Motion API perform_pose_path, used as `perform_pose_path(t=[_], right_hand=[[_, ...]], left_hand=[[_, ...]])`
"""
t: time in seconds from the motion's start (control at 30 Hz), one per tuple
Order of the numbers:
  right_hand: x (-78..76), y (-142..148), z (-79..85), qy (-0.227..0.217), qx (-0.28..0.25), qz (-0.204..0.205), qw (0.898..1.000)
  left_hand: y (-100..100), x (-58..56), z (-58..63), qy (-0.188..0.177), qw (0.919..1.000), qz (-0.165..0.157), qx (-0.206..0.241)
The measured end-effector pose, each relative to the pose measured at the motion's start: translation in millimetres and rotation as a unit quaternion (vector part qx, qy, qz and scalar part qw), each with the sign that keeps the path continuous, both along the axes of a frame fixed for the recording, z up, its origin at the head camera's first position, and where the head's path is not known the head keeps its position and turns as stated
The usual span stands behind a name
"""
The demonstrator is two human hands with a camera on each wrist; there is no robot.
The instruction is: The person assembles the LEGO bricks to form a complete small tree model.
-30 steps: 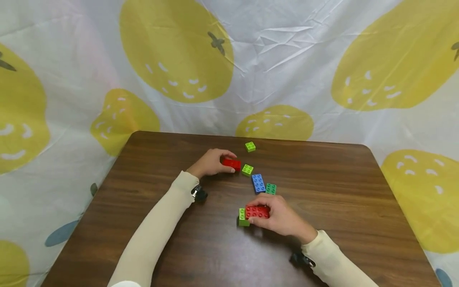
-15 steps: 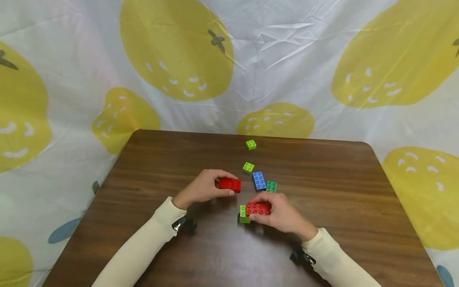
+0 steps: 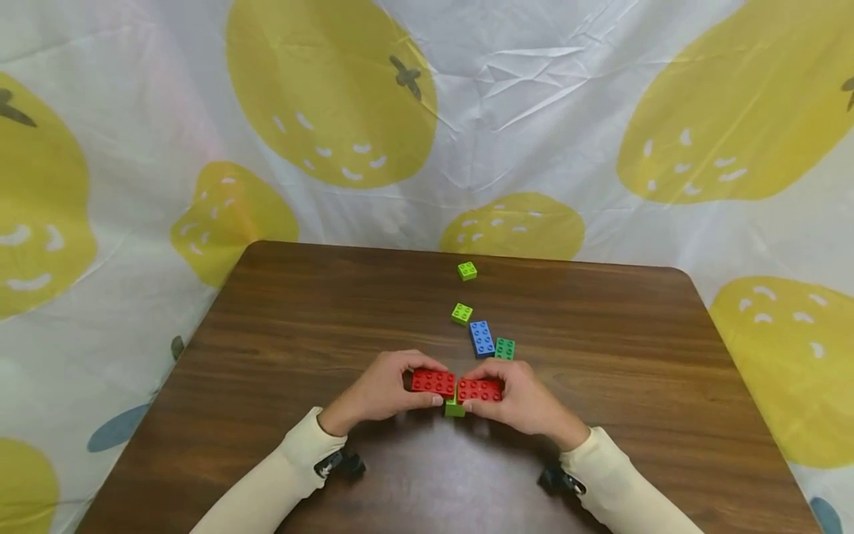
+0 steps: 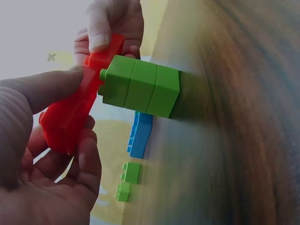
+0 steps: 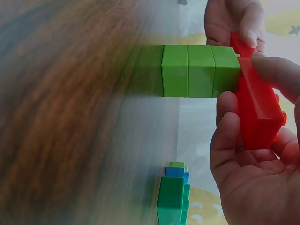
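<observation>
In the head view my left hand (image 3: 380, 389) pinches a red toy building brick (image 3: 434, 383) between thumb and fingers. My right hand (image 3: 527, 400) grips a second red brick (image 3: 479, 390) of the same long shape. Between the hands stands a stack of lime green bricks (image 4: 140, 86), three high. The right hand's red brick sits over one side of the stack's top. In the left wrist view, the left red brick (image 4: 70, 112) is tilted at the stack's studs, close to the other red brick; whether it is seated cannot be seen.
Behind the hands lie a blue brick (image 3: 481, 339), a dark green brick (image 3: 505, 348) beside it, and two small lime bricks, one nearer (image 3: 462, 313) and one farther (image 3: 467, 271). The brown table (image 3: 320, 297) ends at a lemon-patterned cloth (image 3: 507, 133).
My left hand has brought its red brick from the back of the table toward me, up to the green stack. The right hand has stayed at the stack, holding its red brick.
</observation>
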State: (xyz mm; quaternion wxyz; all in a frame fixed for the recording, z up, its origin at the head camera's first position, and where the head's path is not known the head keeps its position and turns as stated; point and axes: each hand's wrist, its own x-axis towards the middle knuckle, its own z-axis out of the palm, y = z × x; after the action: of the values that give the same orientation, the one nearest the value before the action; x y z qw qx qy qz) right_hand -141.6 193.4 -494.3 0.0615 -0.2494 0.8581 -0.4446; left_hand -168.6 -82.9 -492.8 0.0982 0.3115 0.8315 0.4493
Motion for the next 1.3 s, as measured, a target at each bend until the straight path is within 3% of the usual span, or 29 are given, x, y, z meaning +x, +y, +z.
perform_pose_path(t=[0.2, 0.63, 0.9, 1.3], right_hand=[[0.0, -1.1, -1.7, 0.001, -0.006, 0.003, 1.0], [-2.2, -1.3, 3.7, 0.023, -0.001, 0.013, 1.0], [-2.0, 2.5, 2.7, 0.037, 0.01, 0.02, 0.999], [-3.8, 1.8, 5.8, 0.045, 0.042, 0.03, 0.998]], left_hand=[[2.3, 4.3, -3.2, 0.003, 1.0, -0.002, -0.001], [5.8, 4.7, -2.9, 0.082, 0.9961, -0.003, -0.032], [11.2, 4.9, -2.7, 0.083, 0.9959, -0.022, -0.028], [11.8, 10.2, -3.8, 0.101, 0.9934, -0.014, -0.054]])
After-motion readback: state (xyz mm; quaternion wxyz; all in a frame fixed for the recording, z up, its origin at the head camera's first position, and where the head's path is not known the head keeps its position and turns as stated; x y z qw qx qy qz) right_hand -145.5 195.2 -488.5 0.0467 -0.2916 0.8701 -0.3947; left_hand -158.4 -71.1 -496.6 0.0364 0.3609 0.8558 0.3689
